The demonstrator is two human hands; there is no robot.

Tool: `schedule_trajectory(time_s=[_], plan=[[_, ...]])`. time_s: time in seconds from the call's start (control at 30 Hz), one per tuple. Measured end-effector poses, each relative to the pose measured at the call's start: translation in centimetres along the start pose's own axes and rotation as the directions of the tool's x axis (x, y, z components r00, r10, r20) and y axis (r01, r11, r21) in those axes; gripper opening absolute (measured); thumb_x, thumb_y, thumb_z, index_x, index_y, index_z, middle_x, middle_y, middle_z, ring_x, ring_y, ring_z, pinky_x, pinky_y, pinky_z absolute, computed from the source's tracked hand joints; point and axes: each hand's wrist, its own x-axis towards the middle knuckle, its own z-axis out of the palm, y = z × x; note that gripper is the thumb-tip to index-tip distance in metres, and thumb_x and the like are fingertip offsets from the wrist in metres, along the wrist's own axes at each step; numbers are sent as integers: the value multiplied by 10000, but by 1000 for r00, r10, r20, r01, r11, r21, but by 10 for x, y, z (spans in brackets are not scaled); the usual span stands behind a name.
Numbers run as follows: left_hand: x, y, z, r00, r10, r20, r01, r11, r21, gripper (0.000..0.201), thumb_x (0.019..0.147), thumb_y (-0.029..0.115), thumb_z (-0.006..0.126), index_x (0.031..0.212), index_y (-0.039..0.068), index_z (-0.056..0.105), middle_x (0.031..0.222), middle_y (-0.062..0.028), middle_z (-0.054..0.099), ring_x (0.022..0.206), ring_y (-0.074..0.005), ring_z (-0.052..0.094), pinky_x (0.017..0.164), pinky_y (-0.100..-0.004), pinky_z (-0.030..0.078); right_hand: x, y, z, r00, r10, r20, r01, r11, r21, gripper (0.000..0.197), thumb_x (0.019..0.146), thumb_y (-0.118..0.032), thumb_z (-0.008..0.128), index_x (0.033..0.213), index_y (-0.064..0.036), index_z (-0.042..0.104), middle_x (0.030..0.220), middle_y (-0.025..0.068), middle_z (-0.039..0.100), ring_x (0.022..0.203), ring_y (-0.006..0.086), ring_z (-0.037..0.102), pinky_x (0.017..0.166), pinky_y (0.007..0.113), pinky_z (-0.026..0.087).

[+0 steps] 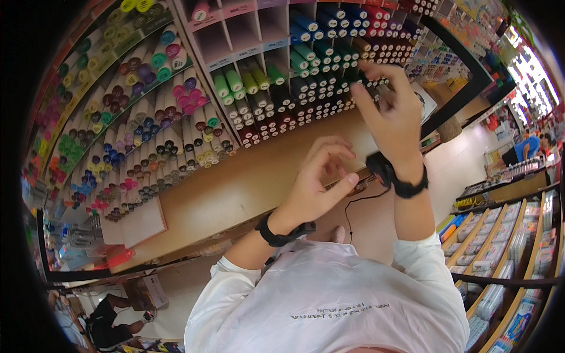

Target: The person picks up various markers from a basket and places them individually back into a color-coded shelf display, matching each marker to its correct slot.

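Note:
My right hand (393,109) is raised in front of a compartment rack of markers (288,53). Its thumb and index finger are apart, with the tips close to dark-ended markers (347,79) at the rack's right part. Whether the fingertips touch a marker cannot be made out. Lower and to the left, my left hand (323,176) hovers by the front edge of the wooden counter (235,188). Its fingers are loosely curled and hold nothing. Green-ended markers (229,85) lie in the rack, left of my right hand. Black bands circle both wrists.
At the left, a slanted display (129,129) carries many pale-barrelled markers with coloured caps. A pad of paper (138,223) lies on the counter. Shelves of packaged goods (488,247) stand at the right. A black cable (348,217) hangs beside me, and people (524,148) are farther off.

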Motion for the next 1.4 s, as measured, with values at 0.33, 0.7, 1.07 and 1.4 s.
schedule_trajectory(time_s=[0.33,0.7,1.07,1.4], plan=[[-28,-31,61,874,-180,451,236,969,-70,275,887,104,697,1131,77,575,1235,-56,533,834,-70,563,769,-259,420,-198,9,-127,682,731,2,-687,640,345,100,944,-53,632,1012,-15,569,862,52,688,795,65,646,587,188,449],[-117,-53,171,34,-165,986,12,986,164,403,909,244,708,1245,58,589,1054,-89,628,833,-175,622,733,-315,497,-395,-116,-169,379,784,-492,-851,504,148,119,902,-150,696,938,-58,631,742,3,678,525,31,476,480,225,365],[-252,17,251,-615,91,783,-313,884,-348,527,867,337,720,1298,71,575,1007,-146,663,881,-329,657,809,-436,500,-526,-289,-154,-51,617,-785,-910,295,291,176,887,-183,694,981,-60,612,802,32,678,545,118,562,507,268,453],[-345,44,328,-886,178,428,-154,758,-634,499,879,385,675,1285,108,588,1108,-165,677,1010,-363,648,898,-482,488,-580,-371,-102,-397,394,-829,-864,144,482,271,895,-260,682,1056,-70,575,835,57,683,681,230,662,628,361,498]])
